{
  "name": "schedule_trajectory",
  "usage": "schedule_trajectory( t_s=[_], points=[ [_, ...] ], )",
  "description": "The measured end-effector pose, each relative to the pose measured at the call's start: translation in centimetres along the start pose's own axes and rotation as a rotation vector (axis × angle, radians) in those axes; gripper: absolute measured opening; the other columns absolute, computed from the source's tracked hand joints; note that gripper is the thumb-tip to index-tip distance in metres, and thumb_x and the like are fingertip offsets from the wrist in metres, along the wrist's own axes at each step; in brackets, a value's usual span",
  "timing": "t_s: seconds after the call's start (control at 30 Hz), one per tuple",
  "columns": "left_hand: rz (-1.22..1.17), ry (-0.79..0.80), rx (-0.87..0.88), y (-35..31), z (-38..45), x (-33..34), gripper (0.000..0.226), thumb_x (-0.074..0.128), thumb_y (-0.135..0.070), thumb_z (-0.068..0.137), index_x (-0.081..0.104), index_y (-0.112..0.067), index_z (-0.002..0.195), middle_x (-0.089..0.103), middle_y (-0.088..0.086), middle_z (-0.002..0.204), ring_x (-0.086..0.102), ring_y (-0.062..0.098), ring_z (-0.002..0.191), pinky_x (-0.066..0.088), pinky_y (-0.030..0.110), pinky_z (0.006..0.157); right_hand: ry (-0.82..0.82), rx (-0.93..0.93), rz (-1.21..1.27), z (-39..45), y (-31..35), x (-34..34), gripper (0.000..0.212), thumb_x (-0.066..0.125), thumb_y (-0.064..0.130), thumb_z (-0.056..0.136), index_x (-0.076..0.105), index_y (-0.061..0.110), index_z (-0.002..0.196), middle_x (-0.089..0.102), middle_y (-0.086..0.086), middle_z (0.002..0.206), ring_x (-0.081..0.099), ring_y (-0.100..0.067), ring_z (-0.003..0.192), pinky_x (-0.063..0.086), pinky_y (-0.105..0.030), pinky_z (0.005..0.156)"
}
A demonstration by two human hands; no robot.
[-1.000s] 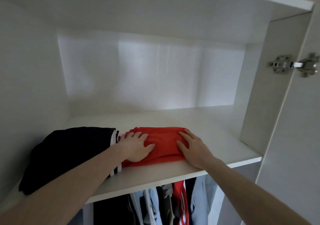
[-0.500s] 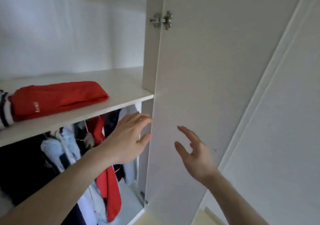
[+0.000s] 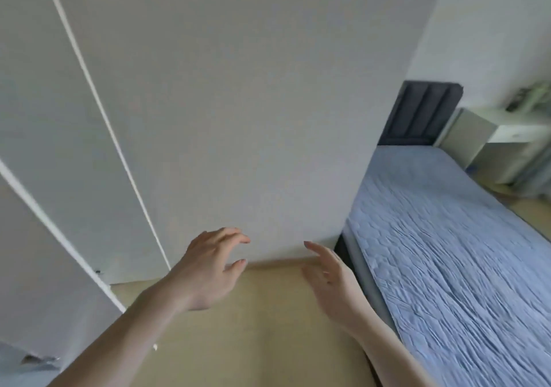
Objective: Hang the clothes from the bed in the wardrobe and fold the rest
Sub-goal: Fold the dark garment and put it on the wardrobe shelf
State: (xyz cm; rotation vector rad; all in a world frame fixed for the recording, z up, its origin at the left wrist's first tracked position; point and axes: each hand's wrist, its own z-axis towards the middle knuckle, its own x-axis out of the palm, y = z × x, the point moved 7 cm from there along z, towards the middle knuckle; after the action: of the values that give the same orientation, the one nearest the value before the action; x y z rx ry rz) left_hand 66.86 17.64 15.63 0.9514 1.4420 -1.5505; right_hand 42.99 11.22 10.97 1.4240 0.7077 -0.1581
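Bed [image 3: 441, 237] lies right of the right hand [image 3: 331, 279], apart.

Broad white panel [image 3: 238, 112] fills centre, matte, evenly lit. White panels with thin bright seams [image 3: 98, 100] slant at left. Floor [image 3: 262, 327] pale tan, smooth. Right: bed [image 3: 462, 252] under blue quilted cover, wrinkled; dark upholstered headboard [image 3: 423, 115] against white wall [image 3: 492, 23]. Beyond headboard, white nightstand [image 3: 489, 145], blurred. Soft daylight, no hard shadows.
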Motion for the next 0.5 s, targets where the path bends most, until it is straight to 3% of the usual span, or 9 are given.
schedule_trajectory(
  t_s=[0.07, 0.13, 0.23, 0.5],
  points=[
    [0.009, 0.081, 0.07, -4.6, 3.7, 3.2, 0.04, 0.048, -0.043, 0.105, 0.048, -0.036, 0.144, 0.041, -0.022, 0.149, 0.036, 0.007, 0.141, 0.019, 0.023, 0.119, -0.078, 0.08, 0.009, -1.1, -4.2, -4.9, 0.046, 0.064, 0.036, 0.099, 0.053, 0.045, 0.143, 0.053, 0.027, 0.14, 0.056, 0.02, 0.104, 0.045, -0.022, 0.101],
    [0.011, 0.134, 0.129, -8.7, 7.0, 5.7, 0.04, 0.048, -0.044, 0.105, 0.048, -0.037, 0.144, 0.041, -0.022, 0.149, 0.036, 0.007, 0.142, 0.023, 0.025, 0.12, -0.144, 0.139, -0.009, -1.9, -7.7, -9.1, 0.047, 0.064, 0.034, 0.099, 0.052, 0.042, 0.144, 0.054, 0.025, 0.14, 0.051, 0.02, 0.116, 0.041, -0.018, 0.103],
    [0.016, 0.215, 0.246, -16.0, 12.5, 10.4, 0.042, 0.048, -0.045, 0.104, 0.048, -0.036, 0.145, 0.042, -0.018, 0.152, 0.038, 0.008, 0.142, 0.027, 0.03, 0.121, -0.262, 0.242, -0.018, -3.5, -13.3, -16.2, 0.047, 0.063, 0.035, 0.1, 0.052, 0.041, 0.145, 0.054, 0.025, 0.137, 0.05, 0.006, 0.126, 0.043, -0.028, 0.11],
    [0.087, 0.435, 0.58, -36.9, 22.9, 24.8, 0.048, 0.049, -0.046, 0.102, 0.045, -0.035, 0.148, 0.039, -0.015, 0.156, 0.038, 0.011, 0.143, 0.025, 0.031, 0.121, -0.516, 0.507, 0.01, -11.6, -24.9, -32.8, 0.046, 0.06, 0.046, 0.101, 0.045, 0.05, 0.145, 0.051, 0.018, 0.141, 0.05, -0.008, 0.134, 0.051, -0.041, 0.109]
  ],
)
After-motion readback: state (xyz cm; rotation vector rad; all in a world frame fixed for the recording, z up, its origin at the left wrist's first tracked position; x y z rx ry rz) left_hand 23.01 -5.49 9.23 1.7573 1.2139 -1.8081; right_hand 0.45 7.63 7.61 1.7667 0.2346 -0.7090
